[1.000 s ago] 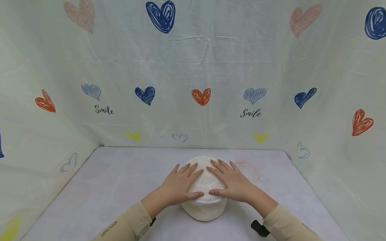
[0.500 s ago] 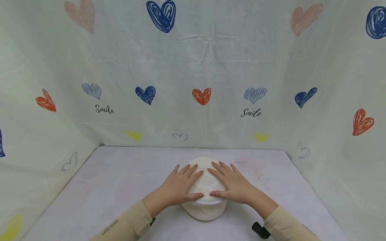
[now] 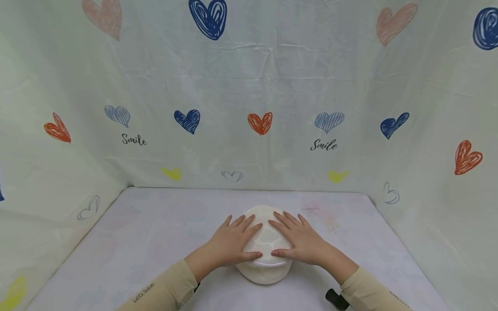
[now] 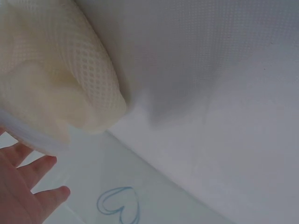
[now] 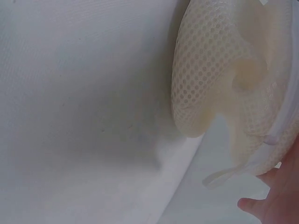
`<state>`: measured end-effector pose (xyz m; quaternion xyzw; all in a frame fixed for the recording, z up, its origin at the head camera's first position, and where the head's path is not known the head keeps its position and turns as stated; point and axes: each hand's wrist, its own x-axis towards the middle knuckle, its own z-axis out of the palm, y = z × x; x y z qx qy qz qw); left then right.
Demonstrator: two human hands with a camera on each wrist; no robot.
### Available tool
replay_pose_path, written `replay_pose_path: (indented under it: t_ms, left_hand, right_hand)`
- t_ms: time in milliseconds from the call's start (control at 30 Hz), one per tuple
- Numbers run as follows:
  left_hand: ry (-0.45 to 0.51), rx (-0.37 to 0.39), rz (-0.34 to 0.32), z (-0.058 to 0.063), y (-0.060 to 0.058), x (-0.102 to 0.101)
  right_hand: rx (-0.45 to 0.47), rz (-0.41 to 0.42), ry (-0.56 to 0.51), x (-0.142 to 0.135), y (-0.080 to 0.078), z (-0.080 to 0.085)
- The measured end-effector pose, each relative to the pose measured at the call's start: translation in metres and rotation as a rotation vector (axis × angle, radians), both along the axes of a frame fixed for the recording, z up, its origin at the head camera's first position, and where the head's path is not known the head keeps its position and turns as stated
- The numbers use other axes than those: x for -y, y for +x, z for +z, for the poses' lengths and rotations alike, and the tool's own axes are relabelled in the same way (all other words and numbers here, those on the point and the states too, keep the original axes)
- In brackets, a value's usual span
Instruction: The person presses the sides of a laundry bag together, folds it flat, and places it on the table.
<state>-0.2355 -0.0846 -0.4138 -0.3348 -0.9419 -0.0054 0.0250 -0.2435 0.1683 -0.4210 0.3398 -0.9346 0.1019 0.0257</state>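
Observation:
A round, cream-white mesh laundry bag (image 3: pixel 266 236) sits puffed up on the table in front of the person. From the left, the left hand (image 3: pixel 229 244) rests on its upper side with fingers spread. The right hand (image 3: pixel 303 242) lies on the opposite side, likewise spread, and the two thumbs point towards each other near the pale band at its front. In the right wrist view a white zipper (image 5: pixel 286 105) runs along the bag, with a loose tab (image 5: pixel 219 178) at its end. Folded mesh (image 4: pixel 88 70) bulges at the side in the left wrist view.
The pale table (image 3: pixel 163 224) reaches back to a white curtain (image 3: pixel 225 147) printed with hearts, which also hangs at both sides. A black device (image 3: pixel 336 299) is at the right cuff. Faint reddish marks (image 3: pixel 311 209) show on the table behind the right hand.
Both hands have sunk slightly, and the top of the bag sits a little lower under them. The fingers stay spread as before.

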Motion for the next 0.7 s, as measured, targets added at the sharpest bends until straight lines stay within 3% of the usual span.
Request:
replay_pose_path:
  t_ms: [700]
  left_hand:
    - [-0.036,0.039,0.004,-0.012,-0.001,-0.003]
  right_hand:
    - [0.077,-0.006,-0.002,-0.005,-0.002,-0.017]
